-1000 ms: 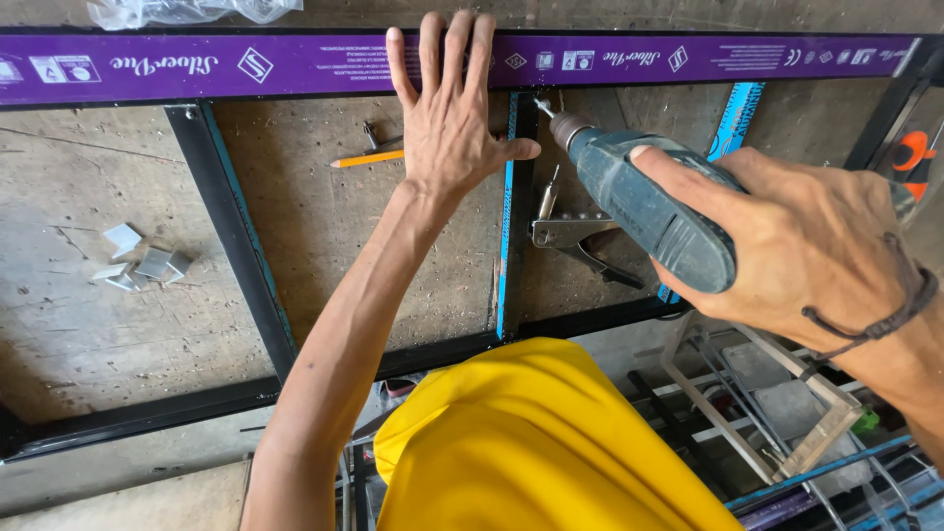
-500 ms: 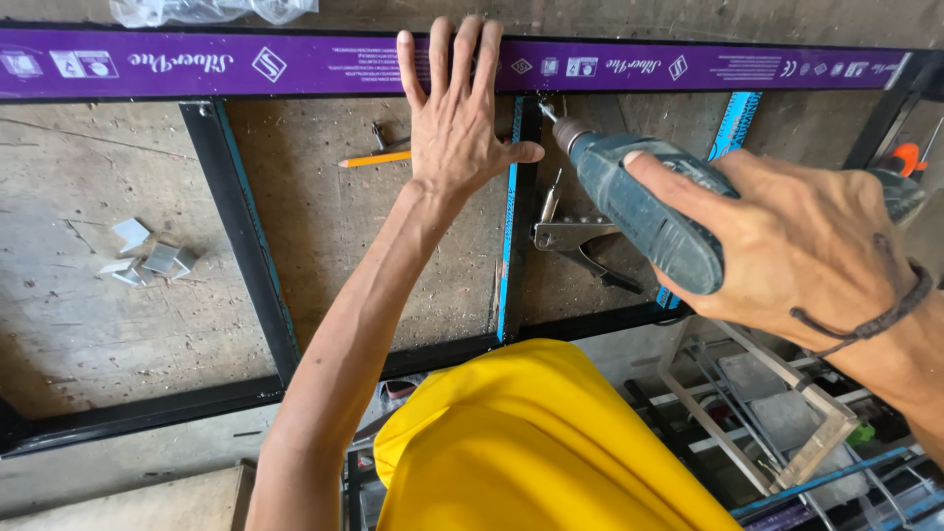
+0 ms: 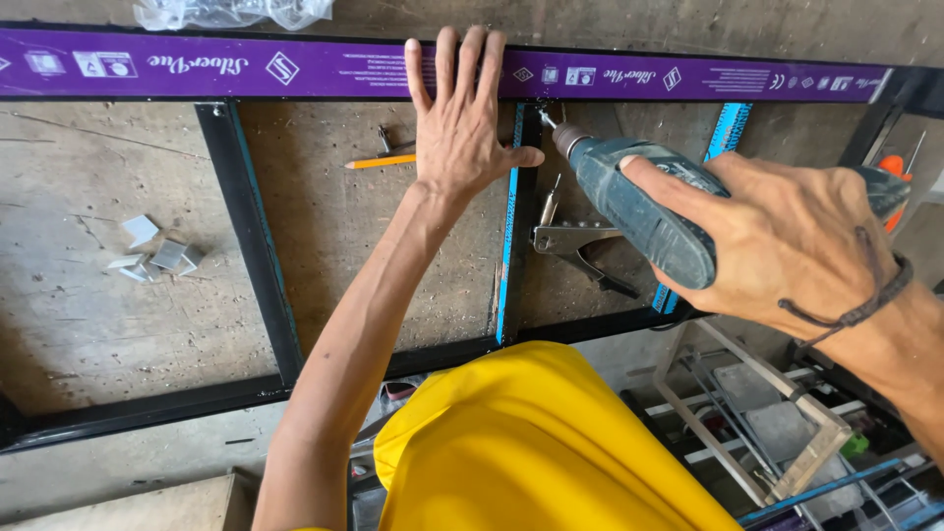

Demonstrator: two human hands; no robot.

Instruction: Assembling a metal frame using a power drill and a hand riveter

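Head camera: the left hand (image 3: 462, 123) lies flat, fingers spread, on the purple-filmed frame rail (image 3: 295, 74). Just right of it, the right hand (image 3: 787, 236) grips a cordless drill (image 3: 639, 202), bit at the rail's black upright (image 3: 518, 216). If the bit skids, it could strike the nearby thumb.

What I cannot see well

My right hand (image 3: 787, 236) covers the back half of the drill (image 3: 639, 202), and its handle is hidden. The purple bar (image 3: 246, 71) is cut by the left edge, the plastic bag (image 3: 226, 12) by the top. My left hand (image 3: 462, 118) hides part of the bar. The drill bit tip is too small to tell.
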